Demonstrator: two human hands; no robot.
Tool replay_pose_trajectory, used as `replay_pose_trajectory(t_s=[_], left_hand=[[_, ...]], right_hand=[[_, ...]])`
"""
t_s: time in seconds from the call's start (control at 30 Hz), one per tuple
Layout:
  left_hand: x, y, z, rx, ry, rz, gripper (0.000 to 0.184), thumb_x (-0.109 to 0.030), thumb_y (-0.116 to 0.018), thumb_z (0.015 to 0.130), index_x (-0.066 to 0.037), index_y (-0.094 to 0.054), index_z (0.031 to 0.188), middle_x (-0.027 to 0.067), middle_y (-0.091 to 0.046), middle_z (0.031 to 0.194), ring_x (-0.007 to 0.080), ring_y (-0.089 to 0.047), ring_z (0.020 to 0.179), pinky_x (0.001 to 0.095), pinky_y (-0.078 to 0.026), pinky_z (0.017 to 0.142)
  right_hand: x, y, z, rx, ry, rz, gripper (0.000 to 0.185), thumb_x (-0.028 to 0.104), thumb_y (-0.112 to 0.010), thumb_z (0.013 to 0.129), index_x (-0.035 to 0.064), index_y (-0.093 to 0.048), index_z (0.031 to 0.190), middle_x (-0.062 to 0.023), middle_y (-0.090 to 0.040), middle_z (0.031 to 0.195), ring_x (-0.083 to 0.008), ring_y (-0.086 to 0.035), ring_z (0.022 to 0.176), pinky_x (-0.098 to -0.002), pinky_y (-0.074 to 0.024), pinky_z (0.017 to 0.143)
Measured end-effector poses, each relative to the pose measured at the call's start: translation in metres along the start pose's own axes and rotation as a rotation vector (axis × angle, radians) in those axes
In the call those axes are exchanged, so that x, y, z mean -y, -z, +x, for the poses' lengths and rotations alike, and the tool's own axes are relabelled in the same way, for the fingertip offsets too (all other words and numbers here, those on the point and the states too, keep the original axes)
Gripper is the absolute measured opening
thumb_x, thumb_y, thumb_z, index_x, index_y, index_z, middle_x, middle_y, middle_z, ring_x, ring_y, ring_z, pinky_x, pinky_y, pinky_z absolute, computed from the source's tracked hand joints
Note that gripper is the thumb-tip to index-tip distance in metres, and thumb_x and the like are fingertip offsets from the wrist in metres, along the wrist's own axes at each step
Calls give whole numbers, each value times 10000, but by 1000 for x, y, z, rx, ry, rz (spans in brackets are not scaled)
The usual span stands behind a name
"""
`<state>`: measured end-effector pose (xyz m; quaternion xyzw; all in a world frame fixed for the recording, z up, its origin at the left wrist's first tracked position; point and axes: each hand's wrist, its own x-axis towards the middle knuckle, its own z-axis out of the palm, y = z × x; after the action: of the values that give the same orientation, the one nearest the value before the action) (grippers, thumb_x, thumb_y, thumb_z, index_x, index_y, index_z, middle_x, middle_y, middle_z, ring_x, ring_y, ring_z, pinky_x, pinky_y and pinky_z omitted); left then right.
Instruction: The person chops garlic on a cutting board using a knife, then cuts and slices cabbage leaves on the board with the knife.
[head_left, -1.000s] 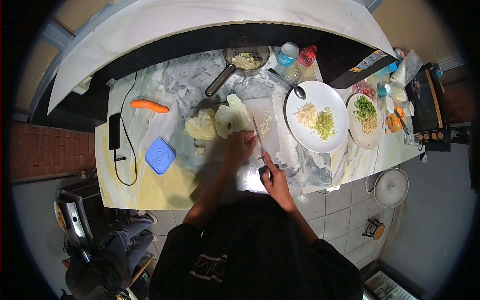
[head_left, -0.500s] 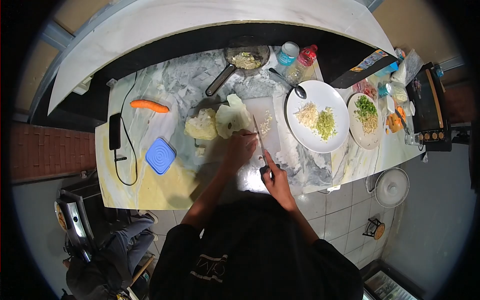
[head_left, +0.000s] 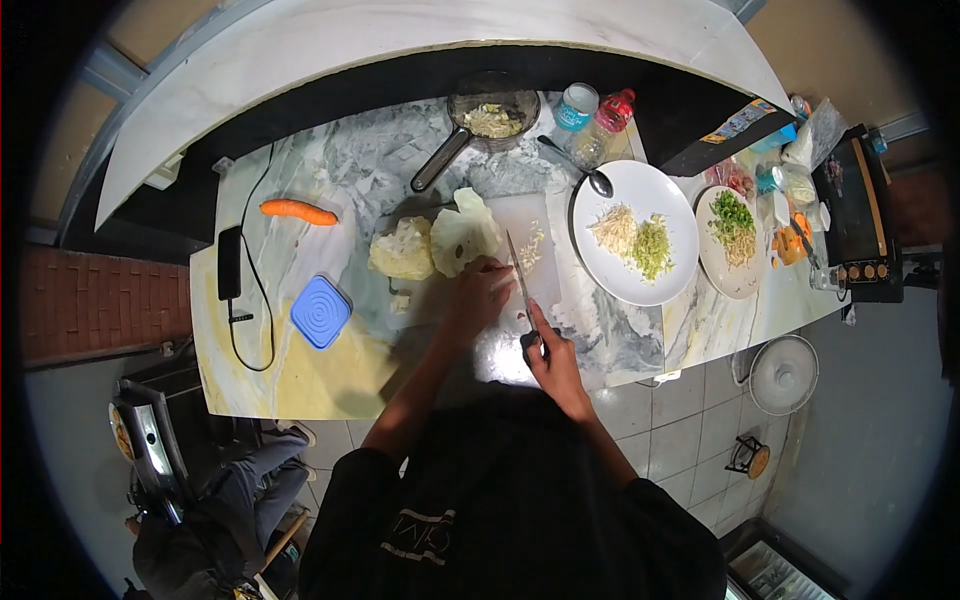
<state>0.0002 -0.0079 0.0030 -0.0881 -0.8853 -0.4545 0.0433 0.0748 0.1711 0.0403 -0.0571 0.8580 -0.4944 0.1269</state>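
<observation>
Head view: I'm watching the right hand [head_left: 553, 362] gripping a dark-handled metal knife [head_left: 518, 270] over a pale rectangular cutting board [head_left: 514, 207], where small whitish chopped pieces [head_left: 531, 246] are lying beside it; the left hand [head_left: 477, 302] is curling its fingers nearby, their hold unclear.

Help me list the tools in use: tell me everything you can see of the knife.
The knife has a long, narrow, metallic-looking blade and a dark handle, largely hidden in the right hand, which grips it. It points away from the person, its tip angled slightly left. The blade lies over the board, with small pale pieces to its right. The left hand is close on its left; whether it touches the blade, I cannot tell. Nor can I make out the cutting edge.
</observation>
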Motion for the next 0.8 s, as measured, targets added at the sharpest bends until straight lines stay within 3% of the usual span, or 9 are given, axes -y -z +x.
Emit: replay_pose_trajectory(t_s=[0.8], left_hand=[[6, -6, -4, -86, -56, 8, 259, -121, -728, 736, -66, -715, 989, 96, -618, 934, 260, -622, 865, 356, -521, 779]], right_hand=[[6, 8, 8, 14, 23, -22, 676, -31, -490, 817, 149, -369, 1457, -186, -595, 762, -358, -618, 682, -373, -495, 671]])
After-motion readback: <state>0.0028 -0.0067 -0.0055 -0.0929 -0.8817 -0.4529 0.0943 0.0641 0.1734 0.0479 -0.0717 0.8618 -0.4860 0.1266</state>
